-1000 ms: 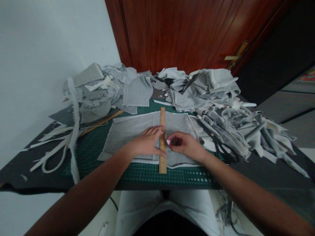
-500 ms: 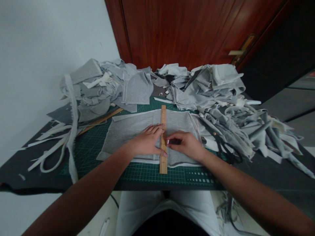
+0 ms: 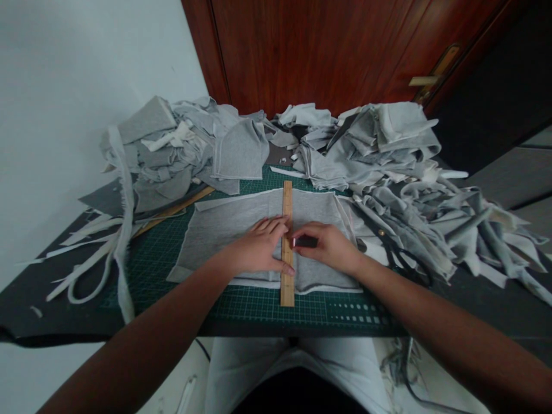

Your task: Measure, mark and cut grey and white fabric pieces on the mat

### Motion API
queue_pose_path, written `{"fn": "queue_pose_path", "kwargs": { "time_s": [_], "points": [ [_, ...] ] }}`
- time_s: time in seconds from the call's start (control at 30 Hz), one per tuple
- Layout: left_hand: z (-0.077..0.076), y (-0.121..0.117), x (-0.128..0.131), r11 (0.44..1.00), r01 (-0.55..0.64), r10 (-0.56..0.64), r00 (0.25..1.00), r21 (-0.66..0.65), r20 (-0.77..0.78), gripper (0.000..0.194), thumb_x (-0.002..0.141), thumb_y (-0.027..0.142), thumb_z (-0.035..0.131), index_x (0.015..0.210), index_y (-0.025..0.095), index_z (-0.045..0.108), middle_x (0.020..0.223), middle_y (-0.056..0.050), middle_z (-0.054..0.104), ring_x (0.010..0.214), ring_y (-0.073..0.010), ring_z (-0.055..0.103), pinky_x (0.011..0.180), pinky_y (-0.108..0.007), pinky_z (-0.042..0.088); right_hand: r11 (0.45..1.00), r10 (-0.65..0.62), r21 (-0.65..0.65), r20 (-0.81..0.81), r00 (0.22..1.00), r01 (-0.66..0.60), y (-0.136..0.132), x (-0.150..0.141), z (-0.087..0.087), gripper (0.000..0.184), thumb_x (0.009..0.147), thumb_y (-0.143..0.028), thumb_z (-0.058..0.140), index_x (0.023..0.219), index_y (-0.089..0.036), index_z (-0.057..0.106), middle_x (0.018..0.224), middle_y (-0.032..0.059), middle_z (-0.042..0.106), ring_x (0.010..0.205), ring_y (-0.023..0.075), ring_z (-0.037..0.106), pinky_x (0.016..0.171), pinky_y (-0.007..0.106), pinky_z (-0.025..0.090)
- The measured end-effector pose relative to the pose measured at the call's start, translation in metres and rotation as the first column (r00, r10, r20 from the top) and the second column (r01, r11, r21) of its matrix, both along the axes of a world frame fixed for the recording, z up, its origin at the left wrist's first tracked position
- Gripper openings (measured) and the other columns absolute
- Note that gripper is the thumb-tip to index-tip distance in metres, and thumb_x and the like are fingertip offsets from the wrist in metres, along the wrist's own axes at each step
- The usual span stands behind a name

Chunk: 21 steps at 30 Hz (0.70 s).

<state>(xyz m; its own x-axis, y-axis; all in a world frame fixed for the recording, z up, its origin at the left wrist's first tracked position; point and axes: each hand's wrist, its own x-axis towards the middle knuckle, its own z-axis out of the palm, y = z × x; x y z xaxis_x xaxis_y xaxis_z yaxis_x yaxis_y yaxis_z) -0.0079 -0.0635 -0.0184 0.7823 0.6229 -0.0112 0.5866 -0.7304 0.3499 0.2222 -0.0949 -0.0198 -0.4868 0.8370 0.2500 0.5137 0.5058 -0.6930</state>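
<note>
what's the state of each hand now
Left hand: open, spread over the wooden ruler and grey fabric.
Right hand: closed, pinching a small pale piece at the ruler's edge.

Between the forearms (image 3: 159, 322), a hand could pass along the near strip of the green cutting mat (image 3: 254, 305) — the wooden ruler (image 3: 287, 250) juts in — while black-handled scissors (image 3: 386, 239) and heaped grey fabric scraps (image 3: 414, 218) crowd the right.

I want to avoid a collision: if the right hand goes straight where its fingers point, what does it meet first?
Most likely the wooden ruler, just ahead of the right hand; whether they touch is unclear. The left hand rests on it.
</note>
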Motion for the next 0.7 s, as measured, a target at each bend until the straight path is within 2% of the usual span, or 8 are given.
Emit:
{"fn": "queue_pose_path", "kwargs": {
  "time_s": [0.17, 0.33, 0.47, 0.57, 0.7],
  "points": [
    [-0.002, 0.0, 0.0, 1.0, -0.001, 0.002, 1.0, 0.012, -0.012, 0.106, 0.072, 0.078, 0.071, 0.149, 0.014, 0.035, 0.163, -0.022, 0.033, 0.153, -0.037, 0.028, 0.123, -0.048, 0.026, 1.0, -0.021, 0.023, -0.012, 1.0, 0.021, 0.009, 0.0, -0.001, 0.017, 0.084, -0.015, 0.074, 0.1, -0.02, 0.073, 0.099, 0.0039, 0.076, 0.091, 0.018, 0.071, 0.085, 0.031, 0.053],
    [-0.002, 0.0, 0.0, 1.0, 0.0, 0.001, 1.0, 0.018, -0.024, 0.101, 0.072, 0.078, 0.071, 0.146, 0.017, 0.038, 0.162, -0.021, 0.035, 0.153, -0.0367, 0.028, 0.123, -0.048, 0.024, 0.999, -0.048, -0.011, -0.046, 0.998, 0.048, 0.015, 0.0, -0.003, 0.018, 0.085, -0.014, 0.073, 0.102, -0.019, 0.073, 0.095, 0.003, 0.076, 0.083, 0.0159, 0.071, 0.079, 0.028, 0.054],
    [-0.002, 0.001, -0.001, 1.0, 0.009, -0.009, 1.0, 0.008, -0.022, 0.105, 0.073, 0.078, 0.07, 0.148, 0.014, 0.034, 0.159, -0.023, 0.038, 0.151, -0.0375, 0.03, 0.122, -0.049, 0.027, 0.998, -0.053, -0.049, -0.059, 0.997, 0.05, 0.023, 0.0, -0.003, 0.017, 0.087, -0.014, 0.07, 0.103, -0.019, 0.073, 0.095, 0.0024, 0.076, 0.081, 0.0153, 0.071, 0.079, 0.028, 0.054],
    [-0.003, 0.002, -0.001, 1.0, 0.012, -0.011, 1.0, 0.011, -0.017, 0.108, 0.072, 0.078, 0.071, 0.148, 0.013, 0.033, 0.157, -0.024, 0.039, 0.15, -0.0381, 0.032, 0.122, -0.05, 0.027, 0.997, -0.074, 0.006, 0.025, 0.997, 0.074, 0.031, 0.001, -0.001, 0.017, 0.087, -0.016, 0.072, 0.103, -0.02, 0.074, 0.093, 0.0034, 0.076, 0.081, 0.017, 0.069, 0.078, 0.03, 0.053],
    [-0.002, 0.001, 0.0, 1.0, 0.017, -0.018, 1.0, 0.016, 0.009, 0.104, 0.073, 0.079, 0.069, 0.147, 0.015, 0.035, 0.157, -0.022, 0.041, 0.151, -0.0374, 0.03, 0.122, -0.05, 0.027, 0.988, -0.109, 0.126, 0.111, 0.988, 0.095, 0.04, 0.003, 0.0, 0.015, 0.087, -0.019, 0.073, 0.102, -0.019, 0.075, 0.097, 0.0065, 0.076, 0.092, 0.0218, 0.068, 0.086, 0.035, 0.052]
  ]
}}
